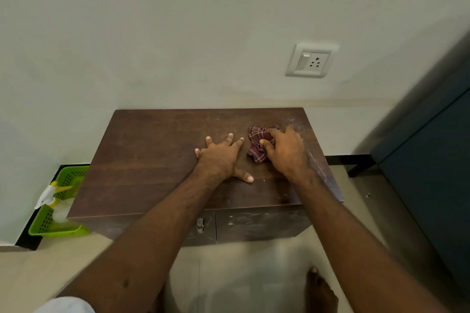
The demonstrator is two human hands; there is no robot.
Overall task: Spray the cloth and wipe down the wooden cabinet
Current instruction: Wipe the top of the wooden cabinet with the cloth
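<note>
The cloth, bunched with no clear long axis, sits on the cabinet under my gripping right hand, my left hand splayed flat beside it.

Dark matt wood cabinet (dusty-streaked), woven maroon cloth, green plastic basket.

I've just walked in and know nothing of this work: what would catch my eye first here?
Two bare arms reach over a dark wooden cabinet against the wall. The right hand presses a crumpled maroon cloth near the top's right rear; the left hand lies flat beside it. A green basket with a spray bottle sits on the floor, left.
</note>
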